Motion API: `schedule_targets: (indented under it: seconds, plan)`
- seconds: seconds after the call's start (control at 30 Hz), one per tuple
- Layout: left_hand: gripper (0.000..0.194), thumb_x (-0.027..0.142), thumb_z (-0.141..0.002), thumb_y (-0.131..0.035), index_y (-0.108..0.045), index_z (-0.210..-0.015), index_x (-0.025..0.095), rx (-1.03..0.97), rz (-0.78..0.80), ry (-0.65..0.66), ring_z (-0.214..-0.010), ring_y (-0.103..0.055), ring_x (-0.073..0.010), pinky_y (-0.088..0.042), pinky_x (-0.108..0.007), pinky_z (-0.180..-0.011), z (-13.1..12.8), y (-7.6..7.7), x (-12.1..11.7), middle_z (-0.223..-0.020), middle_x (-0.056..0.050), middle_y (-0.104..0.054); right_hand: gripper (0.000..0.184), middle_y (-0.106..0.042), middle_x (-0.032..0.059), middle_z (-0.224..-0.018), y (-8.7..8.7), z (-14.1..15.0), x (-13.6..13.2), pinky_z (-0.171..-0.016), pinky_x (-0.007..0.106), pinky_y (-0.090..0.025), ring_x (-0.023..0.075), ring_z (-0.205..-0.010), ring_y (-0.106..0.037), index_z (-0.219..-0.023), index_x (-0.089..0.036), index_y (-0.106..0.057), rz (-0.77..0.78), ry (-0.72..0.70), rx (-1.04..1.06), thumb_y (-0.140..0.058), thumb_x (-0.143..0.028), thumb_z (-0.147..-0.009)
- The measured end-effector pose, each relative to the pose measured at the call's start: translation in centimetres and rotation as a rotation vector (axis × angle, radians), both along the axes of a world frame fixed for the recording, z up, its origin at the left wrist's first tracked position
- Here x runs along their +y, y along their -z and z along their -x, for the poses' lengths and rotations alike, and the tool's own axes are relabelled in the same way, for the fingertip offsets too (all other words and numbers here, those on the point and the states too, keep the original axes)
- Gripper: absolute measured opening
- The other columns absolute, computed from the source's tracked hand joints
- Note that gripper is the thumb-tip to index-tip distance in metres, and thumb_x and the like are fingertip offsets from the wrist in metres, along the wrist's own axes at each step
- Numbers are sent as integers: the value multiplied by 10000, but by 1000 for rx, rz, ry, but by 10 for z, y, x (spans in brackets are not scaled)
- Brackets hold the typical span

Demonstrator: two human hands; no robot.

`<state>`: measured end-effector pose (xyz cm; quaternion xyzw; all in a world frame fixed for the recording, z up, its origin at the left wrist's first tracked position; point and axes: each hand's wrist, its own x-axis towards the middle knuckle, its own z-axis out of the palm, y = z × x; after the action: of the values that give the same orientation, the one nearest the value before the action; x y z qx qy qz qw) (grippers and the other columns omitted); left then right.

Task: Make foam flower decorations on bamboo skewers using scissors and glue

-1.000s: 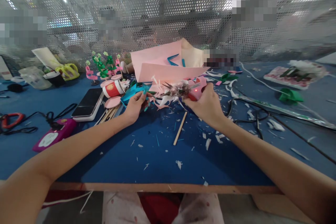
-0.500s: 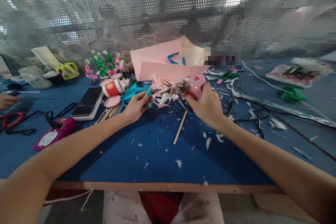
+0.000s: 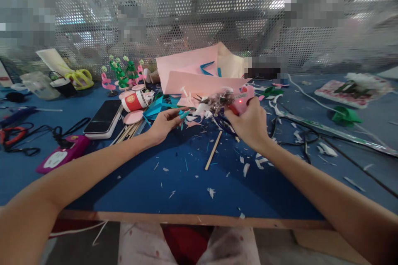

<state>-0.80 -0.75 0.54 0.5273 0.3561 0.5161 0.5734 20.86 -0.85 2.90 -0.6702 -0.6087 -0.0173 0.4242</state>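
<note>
My left hand [image 3: 165,124] pinches a small piece of folded teal paper [image 3: 184,114] between thumb and fingertips. My right hand [image 3: 252,126] is wrapped around a pink hot glue gun [image 3: 243,98] with a small red light lit. The gun points left, and its front is covered in a messy clump of scraps and glue strands [image 3: 221,100]. A gap separates this nozzle end from the teal paper. Beneath the gun lie white and pink paper scraps [image 3: 202,109] and a dark-blue-handled tool, partly hidden by my right hand.
Pink paper sheets [image 3: 189,83] stand behind my hands. To the left are a red-and-white paper cup [image 3: 134,101], wooden sticks [image 3: 130,132], a phone [image 3: 104,116] and a purple power strip [image 3: 62,154]. One loose stick [image 3: 213,150] lies in front. Cables run along the right.
The glue gun has drawn back to the right, away from the teal paper. The teal paper has turned in my left fingers. Another person's hand has left the left edge.
</note>
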Motion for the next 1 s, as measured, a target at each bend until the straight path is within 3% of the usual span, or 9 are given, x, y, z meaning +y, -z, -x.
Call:
schedule_targets:
  seconds: [0.17,0.4,0.57,1.0]
  plan:
    - [222,248,-730,-612,-635,-925,145,-71,35,72,-513,-456,-29,-364,-147,-490,0,-3,-2,-611,33,-499,338,-484,74,-686,-2,-12,10,-584,376,-377,263,-693,-500,-713,-223,-310,-51,70,76,-559,-422,-601]
    - [193,206,-795,-542,-596,-966,136,-210,302,295,-570,-495,-57,-438,-193,-563,5,-6,1,-671,-3,-506,334,-490,73,-691,5,-12,15,-612,385,-374,271,-723,-500,-722,-214,-335,5,67,109,-556,-429,-593]
    - [170,167,-842,-454,-605,-885,103,-267,326,254,-472,-430,-33,-387,-155,-465,4,-7,2,-620,-4,-495,313,-484,64,-682,6,-11,16,-633,397,-374,271,-731,-504,-723,-208,-359,19,57,124,-539,-428,-592]
    - [263,152,-888,-328,-582,-860,89,-279,492,172,-444,-439,-30,-431,-157,-482,6,-11,6,-574,3,-484,320,-464,45,-664,10,-11,18,-618,377,-378,251,-708,-493,-681,-224,-336,39,20,107,-559,-429,-578]
